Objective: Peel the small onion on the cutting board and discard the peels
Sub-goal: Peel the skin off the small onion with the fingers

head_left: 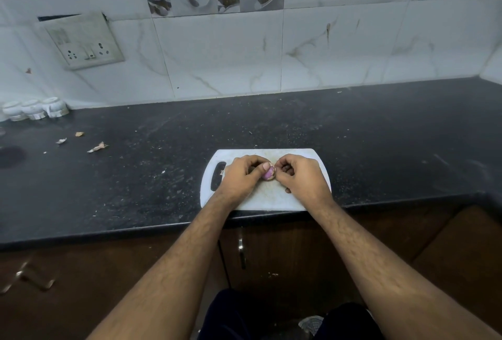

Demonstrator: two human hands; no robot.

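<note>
- Broadly, dark stone desk [135, 176] along a pale tiled wall, carrying a white cutting board [271, 198] at the near edge.
- On that board, left hand [241, 176] and right hand [301, 176] brought together over its middle, both curled shut.
- Between them, small onion [269, 174] pinched in the left fingers, thumb pressed on top; purple flesh showing, so outer skin partly off by the look of it.
- At the onion's right side, right fingertips [279, 169] nipped closed, apparently on a flap of skin; too small to tell for sure.
- Far left on the desk, well apart from the board, a few peel scraps [97, 147].
- Step in hand, judged: mid-peel, stripping dry skin.
- Next move likely calls for a steady left hold while pulling the flap away, then gathering the loose skin for the bin; no bin in view.
</note>
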